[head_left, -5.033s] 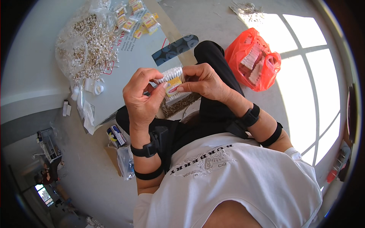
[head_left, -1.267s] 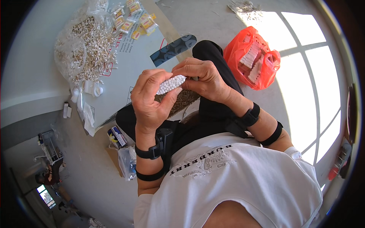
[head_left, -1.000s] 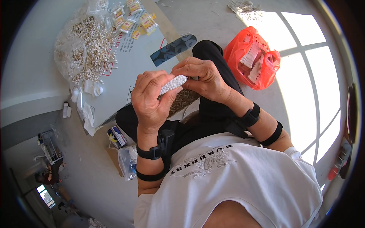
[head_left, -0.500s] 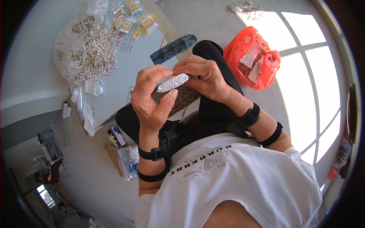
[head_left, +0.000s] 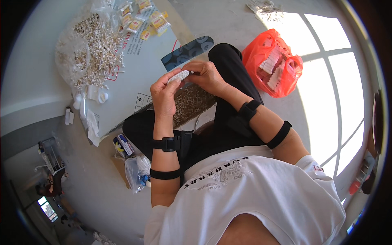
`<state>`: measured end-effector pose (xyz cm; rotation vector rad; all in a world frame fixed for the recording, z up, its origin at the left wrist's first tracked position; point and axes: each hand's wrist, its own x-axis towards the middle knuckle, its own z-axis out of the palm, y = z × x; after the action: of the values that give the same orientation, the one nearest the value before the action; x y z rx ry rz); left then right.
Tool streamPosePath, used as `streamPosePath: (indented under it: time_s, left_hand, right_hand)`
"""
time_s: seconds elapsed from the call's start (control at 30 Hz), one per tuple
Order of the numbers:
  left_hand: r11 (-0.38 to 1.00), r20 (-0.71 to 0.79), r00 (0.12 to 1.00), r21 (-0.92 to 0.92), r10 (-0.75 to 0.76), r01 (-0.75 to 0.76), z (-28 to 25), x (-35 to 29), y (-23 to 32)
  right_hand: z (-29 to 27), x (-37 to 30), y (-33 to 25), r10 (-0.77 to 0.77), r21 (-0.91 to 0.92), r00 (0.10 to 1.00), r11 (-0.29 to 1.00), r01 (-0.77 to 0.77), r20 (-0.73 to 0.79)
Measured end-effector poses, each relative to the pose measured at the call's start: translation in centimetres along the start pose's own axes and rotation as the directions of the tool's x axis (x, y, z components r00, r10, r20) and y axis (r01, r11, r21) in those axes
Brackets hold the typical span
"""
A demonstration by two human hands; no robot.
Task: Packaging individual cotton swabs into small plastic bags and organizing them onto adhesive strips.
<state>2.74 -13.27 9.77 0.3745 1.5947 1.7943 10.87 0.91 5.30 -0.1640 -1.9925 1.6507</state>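
Observation:
A small clear pack of cotton swabs (head_left: 179, 76), its white tips facing up, is held between my two hands above my lap. My left hand (head_left: 164, 94) grips its near left side, thumb on the front and fingers behind. The fingertips of my right hand (head_left: 209, 77) pinch the right end, where the wrapper itself is hard to make out. Just below the hands, between my legs, an open box (head_left: 195, 102) holds many loose swabs. A dark blue patterned strip (head_left: 185, 53) lies beyond the hands at the edge of the table (head_left: 134, 69).
On the table's far left, a clear plastic bag (head_left: 75, 57) spills a heap of loose swabs (head_left: 100, 45). Several yellow-labelled packs (head_left: 158, 23) lie beyond it. To my right, a red plastic bag (head_left: 271, 61) on the floor holds pink-and-white bundles. A small carton (head_left: 123, 145) stands at lower left.
Both hands have moved slightly away from me with the swab pack, which is tilted and partly covered by fingers. More of the box beneath shows.

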Motion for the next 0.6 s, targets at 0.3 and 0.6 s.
streamPosePath:
  time_s: [0.3, 0.6]
  left_hand:
    - [0.998, -0.019, 0.998, 0.024, -0.061, 0.062, -1.1, 2.7, -2.0]
    - [0.998, -0.047, 0.998, -0.051, -0.033, 0.03, -1.3, 3.3, -3.3]
  right_hand:
    - [0.3, 0.5, 2.8, 0.177, 0.043, 0.983, 0.983, -0.179, 0.049]
    - [0.3, 0.7, 3.1, 0.175, 0.012, 0.982, 0.984, -0.176, 0.067]
